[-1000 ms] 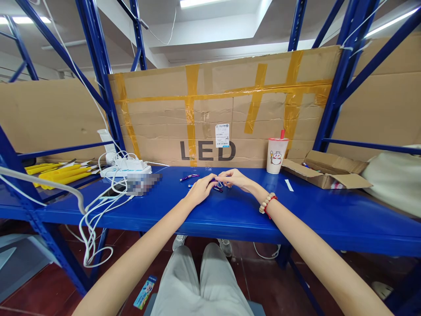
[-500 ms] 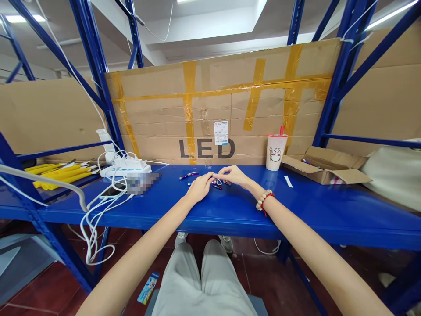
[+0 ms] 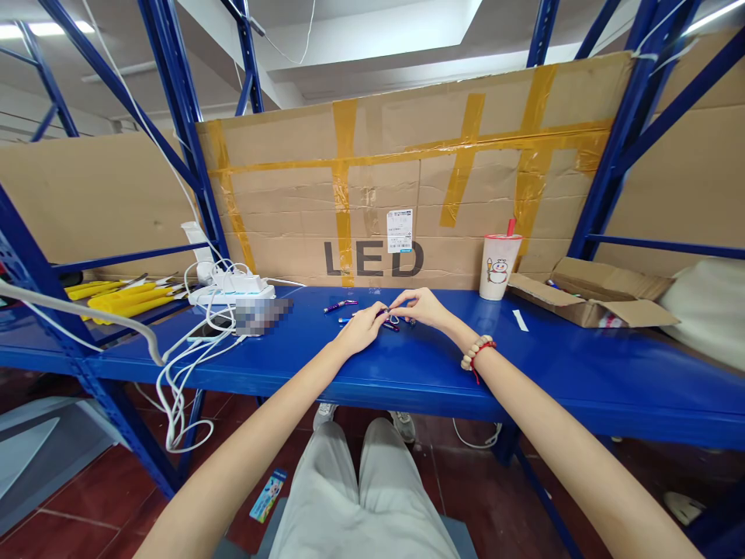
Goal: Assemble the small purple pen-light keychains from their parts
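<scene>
Hands [image 3: 364, 328] meet on blue shelf [image 3: 582, 373] before cardboard [image 3: 407, 186].

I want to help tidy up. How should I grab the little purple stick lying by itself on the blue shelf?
Pinch the purple stick around its middle, coming down from above. It lies flat on the blue shelf, just beyond the left hand, so its top is free. It looks thin and long; an end grip might let it tip.
</scene>
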### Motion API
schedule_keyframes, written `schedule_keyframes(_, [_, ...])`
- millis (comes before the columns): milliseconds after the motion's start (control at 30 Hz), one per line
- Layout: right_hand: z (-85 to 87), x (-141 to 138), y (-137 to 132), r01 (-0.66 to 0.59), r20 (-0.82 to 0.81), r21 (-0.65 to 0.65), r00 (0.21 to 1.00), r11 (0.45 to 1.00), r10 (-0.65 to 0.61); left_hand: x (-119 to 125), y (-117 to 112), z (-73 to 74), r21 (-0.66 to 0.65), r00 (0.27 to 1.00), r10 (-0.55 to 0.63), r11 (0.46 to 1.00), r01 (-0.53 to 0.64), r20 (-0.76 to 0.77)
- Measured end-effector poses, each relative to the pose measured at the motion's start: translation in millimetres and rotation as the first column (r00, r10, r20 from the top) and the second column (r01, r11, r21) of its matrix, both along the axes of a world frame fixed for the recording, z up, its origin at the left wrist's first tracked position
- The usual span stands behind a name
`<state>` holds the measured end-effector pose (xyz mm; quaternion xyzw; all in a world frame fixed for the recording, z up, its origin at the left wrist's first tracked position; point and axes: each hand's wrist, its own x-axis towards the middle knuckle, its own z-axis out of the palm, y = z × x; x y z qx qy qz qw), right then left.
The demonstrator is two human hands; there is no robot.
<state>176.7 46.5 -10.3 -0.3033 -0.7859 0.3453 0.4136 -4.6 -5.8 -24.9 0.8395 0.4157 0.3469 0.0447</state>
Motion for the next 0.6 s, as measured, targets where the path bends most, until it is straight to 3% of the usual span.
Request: schedule_keyframes(600, [-7.2, 5.5, 4.9, 0.000, 0.094, 0.104, 0.996, 0.995, -0.010, -4.4, -2.0, 1.3, 0.015, 0.995, -0.068, 0.997, 0.070, -0.075])
